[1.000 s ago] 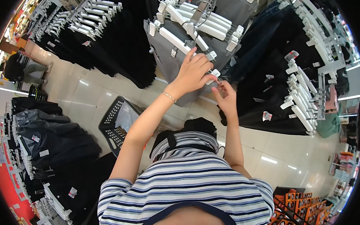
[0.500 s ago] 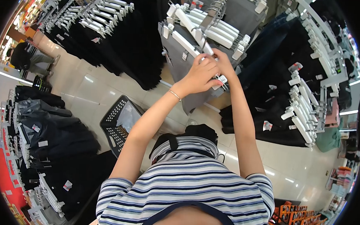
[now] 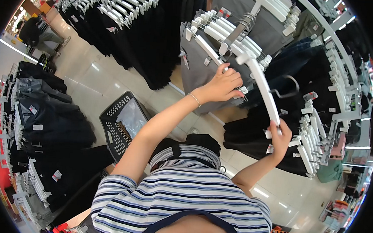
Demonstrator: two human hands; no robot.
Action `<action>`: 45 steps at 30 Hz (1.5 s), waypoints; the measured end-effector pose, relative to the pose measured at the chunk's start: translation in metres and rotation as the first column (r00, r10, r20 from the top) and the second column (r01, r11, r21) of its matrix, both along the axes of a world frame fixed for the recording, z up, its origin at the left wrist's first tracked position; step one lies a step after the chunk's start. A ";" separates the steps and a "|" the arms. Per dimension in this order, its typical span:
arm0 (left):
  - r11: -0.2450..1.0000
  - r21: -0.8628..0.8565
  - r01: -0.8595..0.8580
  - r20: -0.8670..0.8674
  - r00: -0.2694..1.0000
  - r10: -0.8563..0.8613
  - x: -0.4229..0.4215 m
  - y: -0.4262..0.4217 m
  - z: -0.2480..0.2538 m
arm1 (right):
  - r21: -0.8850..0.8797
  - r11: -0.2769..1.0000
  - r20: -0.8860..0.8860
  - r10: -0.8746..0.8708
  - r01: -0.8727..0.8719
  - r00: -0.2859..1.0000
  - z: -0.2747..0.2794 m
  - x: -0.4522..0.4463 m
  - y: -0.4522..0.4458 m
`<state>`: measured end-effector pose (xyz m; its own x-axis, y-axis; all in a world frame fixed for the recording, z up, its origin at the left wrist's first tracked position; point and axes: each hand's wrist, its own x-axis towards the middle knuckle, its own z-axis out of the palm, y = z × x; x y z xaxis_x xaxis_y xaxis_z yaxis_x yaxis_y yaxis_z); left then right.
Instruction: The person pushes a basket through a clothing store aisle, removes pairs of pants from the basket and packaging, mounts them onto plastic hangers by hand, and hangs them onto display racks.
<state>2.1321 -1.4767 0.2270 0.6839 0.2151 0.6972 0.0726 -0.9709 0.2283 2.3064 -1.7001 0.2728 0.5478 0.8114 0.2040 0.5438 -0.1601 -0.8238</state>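
In front of me, grey trousers (image 3: 194,53) hang by white clip hangers from a metal rack arm (image 3: 237,32). My left hand (image 3: 223,84) is curled over the near end of the front hanger (image 3: 207,48), its thumb beside the end clip. Off to the right, my right hand (image 3: 280,140) grips one end of a bare white clip hanger (image 3: 262,84). That hanger tilts up toward the rack, its wire hook (image 3: 289,86) pointing right. No garment is visible on it.
A black shopping basket (image 3: 114,121) holding a clear plastic bag stands on the floor at my left. Black clothes (image 3: 143,51) hang behind it, dark garments (image 3: 56,114) at far left. More white hangers (image 3: 307,139) line a rack at right. Someone in dark clothing (image 3: 32,32) is far left.
My right hand has moved away from my left, right and toward me, carrying the bare hanger off the rack. The left hand stays by the front trousers. The view has shifted slightly.
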 end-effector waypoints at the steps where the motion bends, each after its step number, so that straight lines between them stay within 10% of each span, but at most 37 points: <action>1: 1.000 0.007 0.003 0.006 1.000 -0.003 0.002 0.001 -0.002 | 0.032 0.998 0.021 -0.053 0.052 0.998 0.000 0.000 -0.013; 6: 1.000 -0.016 -0.005 0.007 1.000 0.005 0.021 0.014 -0.002 | 0.052 0.970 0.048 -0.238 0.235 0.970 0.005 -0.001 -0.066; 19: 0.997 -0.069 -0.019 0.180 0.983 0.031 0.041 0.021 -0.015 | 0.104 0.929 -0.051 0.362 -0.356 0.931 -0.016 -0.019 -0.016; 27: 0.928 -0.287 -0.240 -0.099 0.970 0.220 -0.081 -0.033 -0.137 | 0.065 0.887 -0.110 0.462 -0.458 0.880 -0.015 -0.051 0.097; 33: 0.625 -0.405 -0.668 -0.391 0.744 0.542 -0.206 -0.069 -0.212 | -0.057 0.919 -0.100 0.383 -0.389 0.918 -0.034 -0.051 0.146; 39: 0.015 -0.635 -0.773 -0.635 0.532 0.559 -0.307 -0.121 -0.269 | 0.012 0.952 -0.048 0.307 -0.306 0.951 -0.063 -0.043 0.157; 45: -0.365 -0.547 -0.753 -0.823 0.404 0.398 -0.366 -0.141 -0.284 | 0.484 0.875 0.644 -0.342 -0.018 0.684 -0.078 -0.088 0.157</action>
<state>1.7664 -1.6177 -0.0572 -0.2474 0.7804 -0.5743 0.6424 0.5759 0.5057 2.2184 -1.5428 0.1950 0.2116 0.4523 0.8664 0.9755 -0.0437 -0.2155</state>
